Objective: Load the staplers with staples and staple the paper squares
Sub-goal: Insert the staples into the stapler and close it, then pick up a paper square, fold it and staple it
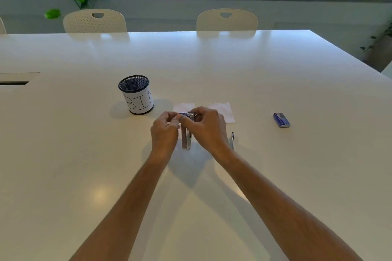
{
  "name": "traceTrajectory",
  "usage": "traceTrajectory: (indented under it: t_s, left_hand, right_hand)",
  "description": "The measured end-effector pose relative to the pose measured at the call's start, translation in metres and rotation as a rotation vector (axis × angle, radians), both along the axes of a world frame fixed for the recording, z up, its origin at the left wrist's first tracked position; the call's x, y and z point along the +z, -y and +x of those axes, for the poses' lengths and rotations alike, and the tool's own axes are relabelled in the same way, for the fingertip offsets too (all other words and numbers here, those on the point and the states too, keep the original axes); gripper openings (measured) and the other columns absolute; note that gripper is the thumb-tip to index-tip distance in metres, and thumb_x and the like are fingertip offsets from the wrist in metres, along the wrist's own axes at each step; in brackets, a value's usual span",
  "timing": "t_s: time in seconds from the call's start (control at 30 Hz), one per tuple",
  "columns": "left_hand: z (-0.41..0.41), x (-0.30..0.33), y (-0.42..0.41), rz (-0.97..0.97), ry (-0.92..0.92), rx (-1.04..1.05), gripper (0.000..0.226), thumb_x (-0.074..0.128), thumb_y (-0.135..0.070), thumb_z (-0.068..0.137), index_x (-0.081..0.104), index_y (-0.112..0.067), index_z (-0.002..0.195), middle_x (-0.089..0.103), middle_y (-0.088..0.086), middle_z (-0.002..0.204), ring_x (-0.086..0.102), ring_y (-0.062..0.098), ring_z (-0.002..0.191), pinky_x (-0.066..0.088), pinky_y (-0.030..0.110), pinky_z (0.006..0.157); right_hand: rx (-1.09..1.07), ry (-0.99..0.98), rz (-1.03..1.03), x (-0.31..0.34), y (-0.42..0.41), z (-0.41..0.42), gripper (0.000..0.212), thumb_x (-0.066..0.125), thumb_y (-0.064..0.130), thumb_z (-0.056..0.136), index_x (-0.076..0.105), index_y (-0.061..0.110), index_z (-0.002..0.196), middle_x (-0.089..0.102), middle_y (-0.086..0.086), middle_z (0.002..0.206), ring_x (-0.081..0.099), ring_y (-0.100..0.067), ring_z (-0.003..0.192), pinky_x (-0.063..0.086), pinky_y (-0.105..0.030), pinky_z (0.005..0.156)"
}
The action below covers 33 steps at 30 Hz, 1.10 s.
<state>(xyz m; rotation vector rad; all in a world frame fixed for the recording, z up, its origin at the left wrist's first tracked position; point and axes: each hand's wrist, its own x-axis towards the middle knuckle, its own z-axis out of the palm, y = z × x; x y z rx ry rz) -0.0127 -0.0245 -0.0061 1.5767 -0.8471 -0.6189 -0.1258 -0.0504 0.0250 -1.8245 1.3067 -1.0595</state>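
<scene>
Near the table's [275, 65] middle, both hands meet over an opened stapler [187, 133]; the left hand [165, 131] pinches at its top, the right hand [209, 128] grasps its body; two paper squares [222, 110] lie just behind; a second stapler [232, 141] lies beside the right wrist; a blue staple box [281, 120] sits toward the right edge; a mesh bin [136, 97] stands left.

— What carries everything?
— A glossy white worktop [275, 165].
— And directly on it?
— A mesh cup [136, 97] labelled "BIN" at left, two paper squares [222, 110] side by side beyond the middle, a second stapler [232, 141] nearer, and a blue staple box [281, 120] at right.
</scene>
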Motion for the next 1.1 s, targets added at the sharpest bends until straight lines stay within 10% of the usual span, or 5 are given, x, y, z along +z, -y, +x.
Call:
traceTrajectory:
  t_s: [0.1,0.33,0.57,1.1]
  left_hand:
    - [0.015,-0.001,0.008,0.009,0.078,0.0,0.016,0.053,-0.01,0.09,0.066,-0.016,0.096,0.071,0.002,0.092,0.066,0.015,0.086,0.054,0.035,0.082]
    - [0.04,-0.002,0.03,0.048,0.392,-0.058,0.023,0.053,-0.004,0.089,0.064,-0.014,0.107,0.067,-0.001,0.102,0.06,0.01,0.089,0.044,0.017,0.076]
    - [0.048,-0.012,0.043,0.152,0.607,-0.249,0.04,0.057,-0.015,0.092,0.052,-0.009,0.132,0.054,0.008,0.136,0.048,0.022,0.126,0.029,0.021,0.099]
    - [0.079,-0.024,0.072,0.162,0.881,-0.526,0.066,0.064,-0.04,0.087,0.042,-0.011,0.141,0.042,0.006,0.146,0.038,0.023,0.134,0.029,0.037,0.112]
  right_hand:
    - [0.018,-0.077,-0.032,0.0,0.0,0.0,0.051,0.067,0.054,0.077,0.071,0.015,0.111,0.076,0.0,0.087,0.069,-0.012,0.08,0.052,-0.028,0.075]
    - [0.102,-0.31,-0.04,-0.007,0.0,0.008,0.045,0.063,0.045,0.075,0.071,0.007,0.097,0.073,-0.01,0.081,0.067,-0.027,0.079,0.05,-0.032,0.064]
    - [0.209,-0.569,-0.079,-0.01,0.0,0.017,0.033,0.06,0.04,0.079,0.053,0.009,0.088,0.051,-0.002,0.066,0.055,-0.026,0.066,0.04,-0.031,0.058]
    - [0.251,-0.673,-0.186,-0.031,0.002,0.025,0.076,0.059,0.048,0.083,0.038,0.003,0.139,0.065,-0.014,0.095,0.063,-0.033,0.09,0.04,-0.032,0.065]
